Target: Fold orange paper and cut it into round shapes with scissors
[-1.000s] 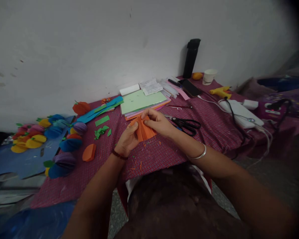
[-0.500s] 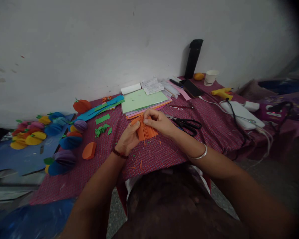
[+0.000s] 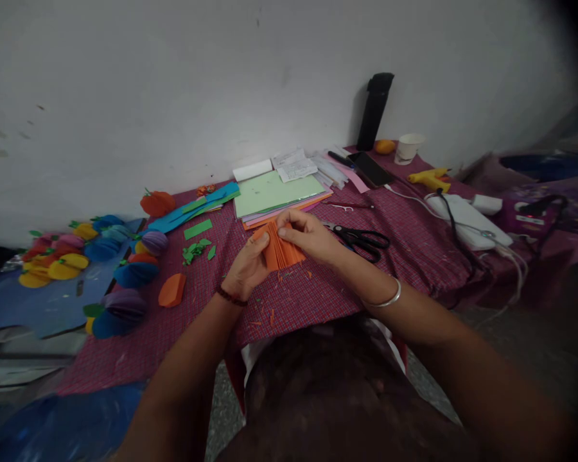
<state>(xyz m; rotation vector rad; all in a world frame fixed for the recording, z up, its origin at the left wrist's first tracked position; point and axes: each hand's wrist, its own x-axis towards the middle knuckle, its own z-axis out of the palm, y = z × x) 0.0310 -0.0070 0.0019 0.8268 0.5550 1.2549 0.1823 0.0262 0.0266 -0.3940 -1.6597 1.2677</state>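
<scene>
A fanned stack of folded orange paper (image 3: 280, 251) is held between both hands above the table's front part. My left hand (image 3: 250, 260) grips its left side, thumb on top. My right hand (image 3: 308, 236) pinches the upper right part of the fold between thumb and fingers. Black-handled scissors (image 3: 363, 240) lie just right of my right hand. Left of my left hand, a cut orange paper piece (image 3: 172, 290) rests on the cloth, with small green paper leaves (image 3: 196, 251) and a green strip (image 3: 198, 230) behind it.
Finished paper fruits (image 3: 70, 266) crowd the left side. A stack of coloured sheets (image 3: 279, 196) lies at the back. Toward the right are a black bottle (image 3: 374, 112), a phone (image 3: 370, 169), a paper cup (image 3: 408, 149), a yellow glue gun (image 3: 429, 179) and a white power strip with cables (image 3: 467, 221).
Almost nothing differs. Both hands keep hold of the orange paper in the same place, and its folds look slightly more spread.
</scene>
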